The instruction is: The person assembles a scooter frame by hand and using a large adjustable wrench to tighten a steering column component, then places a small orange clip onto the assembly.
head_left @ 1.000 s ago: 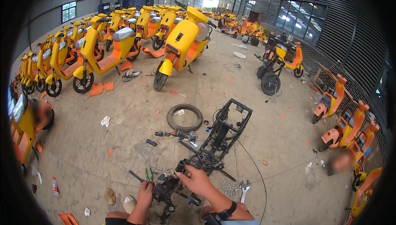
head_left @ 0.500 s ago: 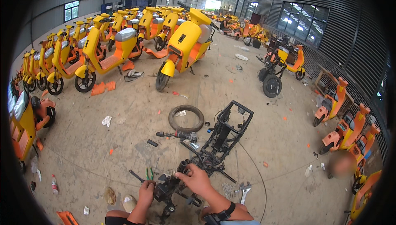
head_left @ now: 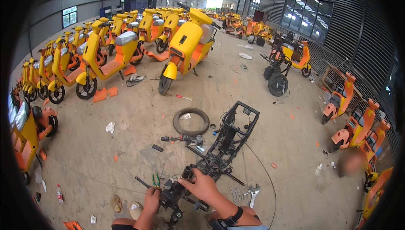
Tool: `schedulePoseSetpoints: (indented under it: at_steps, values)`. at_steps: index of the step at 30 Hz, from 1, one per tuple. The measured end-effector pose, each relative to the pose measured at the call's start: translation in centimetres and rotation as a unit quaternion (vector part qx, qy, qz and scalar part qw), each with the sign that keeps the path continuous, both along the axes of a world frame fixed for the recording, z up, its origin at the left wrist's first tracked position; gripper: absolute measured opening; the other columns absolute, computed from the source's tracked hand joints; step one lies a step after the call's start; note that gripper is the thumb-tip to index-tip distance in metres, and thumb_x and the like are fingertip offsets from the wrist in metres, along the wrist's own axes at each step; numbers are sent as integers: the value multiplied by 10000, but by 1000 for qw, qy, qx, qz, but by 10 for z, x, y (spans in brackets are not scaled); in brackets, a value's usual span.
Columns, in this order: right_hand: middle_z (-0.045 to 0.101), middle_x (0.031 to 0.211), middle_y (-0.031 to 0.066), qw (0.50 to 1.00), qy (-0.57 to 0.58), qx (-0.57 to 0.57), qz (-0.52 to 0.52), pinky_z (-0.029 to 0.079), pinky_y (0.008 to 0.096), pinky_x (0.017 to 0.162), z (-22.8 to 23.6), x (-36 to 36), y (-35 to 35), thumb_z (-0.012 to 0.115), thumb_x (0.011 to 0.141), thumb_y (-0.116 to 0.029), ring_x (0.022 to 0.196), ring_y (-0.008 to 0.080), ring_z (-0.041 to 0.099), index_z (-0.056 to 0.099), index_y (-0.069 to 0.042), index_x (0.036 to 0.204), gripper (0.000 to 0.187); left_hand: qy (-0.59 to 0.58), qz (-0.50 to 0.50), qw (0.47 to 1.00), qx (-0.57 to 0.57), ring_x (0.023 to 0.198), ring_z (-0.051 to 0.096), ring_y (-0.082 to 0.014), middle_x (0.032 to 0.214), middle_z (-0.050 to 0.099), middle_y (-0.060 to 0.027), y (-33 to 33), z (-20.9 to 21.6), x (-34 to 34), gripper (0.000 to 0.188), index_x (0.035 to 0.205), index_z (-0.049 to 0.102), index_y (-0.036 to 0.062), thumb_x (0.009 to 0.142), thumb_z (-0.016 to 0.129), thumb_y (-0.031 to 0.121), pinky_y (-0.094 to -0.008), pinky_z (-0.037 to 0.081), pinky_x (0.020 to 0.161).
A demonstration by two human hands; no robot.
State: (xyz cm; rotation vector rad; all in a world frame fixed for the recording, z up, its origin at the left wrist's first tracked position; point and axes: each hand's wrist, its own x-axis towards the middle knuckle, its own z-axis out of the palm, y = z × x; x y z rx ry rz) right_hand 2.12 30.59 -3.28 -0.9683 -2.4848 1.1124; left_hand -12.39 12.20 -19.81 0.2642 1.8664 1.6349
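A bare black scooter frame [head_left: 230,139] lies on the floor before me, its front end between my forearms. My right hand [head_left: 202,186] is closed at the upright black tube [head_left: 188,171] on this front end, thumb and fingers against its side. Left of it, my left hand [head_left: 152,199] has its fingers curled in against the frame's front part; what they grip is hidden. Just beyond that hand are a dark bar-like tool [head_left: 142,182] and green-handled pliers [head_left: 156,180]. An adjustable wrench [head_left: 254,195] lies right of my right forearm, beside a pile of small metal fasteners [head_left: 236,193].
A black tire [head_left: 190,121] and a power tool [head_left: 183,139] lie past the frame. A dark cable [head_left: 270,179] curves along the right. Yellow scooters [head_left: 185,48] stand in rows at the left and back. Partly built orange ones [head_left: 356,124] line the right wall. A bottle [head_left: 60,194] lies left.
The whole view has shifted slightly. Both hands stay at the same places on the frame, with little visible movement of their own.
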Motion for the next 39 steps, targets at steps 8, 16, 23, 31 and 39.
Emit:
schedulePoseSetpoints:
  at_steps: [8,16,23,31,39]
  values:
    - [641,626,79,1000,13,-9,-5,480,339,527,-7,-5,1,712,866,-466,580,188,656,607,7,1013,507,-8,10,1000,-7,794,585,-150,888,658,-86,-1,-7,-2,225,1003,657,-10,908,523,143,-280,470,701]
    - [640,646,92,996,47,-70,-21,488,350,545,-11,-2,3,731,827,-524,602,243,654,605,30,1080,622,37,-2,999,-19,792,591,-161,893,663,-94,-1,-14,-4,234,999,658,-13,909,513,149,-287,475,702]
    - [691,737,136,1000,-1,-30,10,528,394,613,-8,-2,3,685,845,-531,692,333,685,629,-6,1065,572,46,3,999,22,644,486,-90,749,571,-2,0,-21,-5,205,1040,629,1,927,506,119,-250,387,579]
    - [687,746,161,996,11,-88,2,524,394,624,-19,-2,6,691,842,-521,704,334,685,628,-1,1105,586,23,-11,1000,-11,809,578,-152,898,648,-74,-3,-21,-7,218,1002,649,-5,921,512,144,-282,466,724]
    - [596,589,75,997,51,-59,10,459,331,516,-16,-2,5,736,847,-476,530,205,599,602,25,1030,550,-4,-15,1000,11,778,545,-125,900,617,-51,1,-5,-2,212,1036,627,-4,951,493,136,-261,445,690]
